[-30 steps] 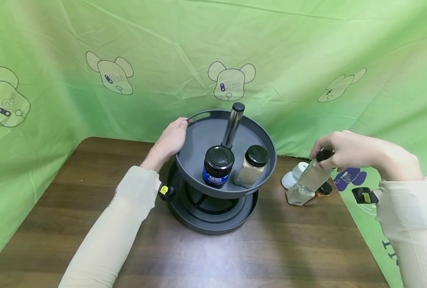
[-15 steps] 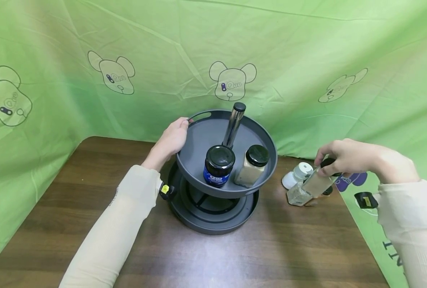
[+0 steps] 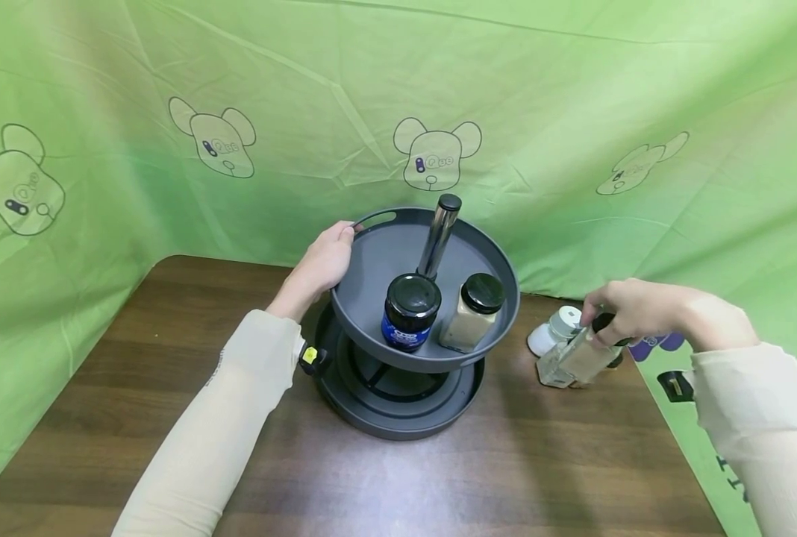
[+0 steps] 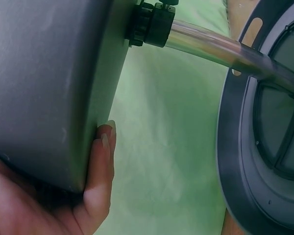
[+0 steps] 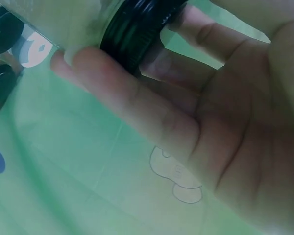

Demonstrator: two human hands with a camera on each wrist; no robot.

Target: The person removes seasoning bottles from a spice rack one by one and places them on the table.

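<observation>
My left hand [image 3: 323, 257] grips the left rim of the upper tray [image 3: 378, 257] of a grey two-tier rack, beside its handle slot. In the left wrist view, the fingers [image 4: 99, 181] curl round the tray's edge. A dark-lidded jar with a blue label [image 3: 408, 332] and a square black-lidded jar of pale powder [image 3: 467, 328] stand on that tray. At the right, my right hand [image 3: 650, 313] holds a clear glass spice jar [image 3: 585, 359] by its black lid [image 5: 137, 34]. This jar tilts among other small jars; whether it touches the table is hidden.
A white-capped jar [image 3: 554, 332] and a clear jar [image 3: 551, 371] stand close to the held jar, with another dark lid partly hidden behind. The rack's lower tray [image 3: 398, 426] sits on the wooden table [image 3: 170, 388]. Green cloth [image 3: 304, 89] hangs behind.
My right hand has lowered the glass spice jar toward the table, beside the other jars. The left hand has stayed on the tray's rim, and the rack stands as before.
</observation>
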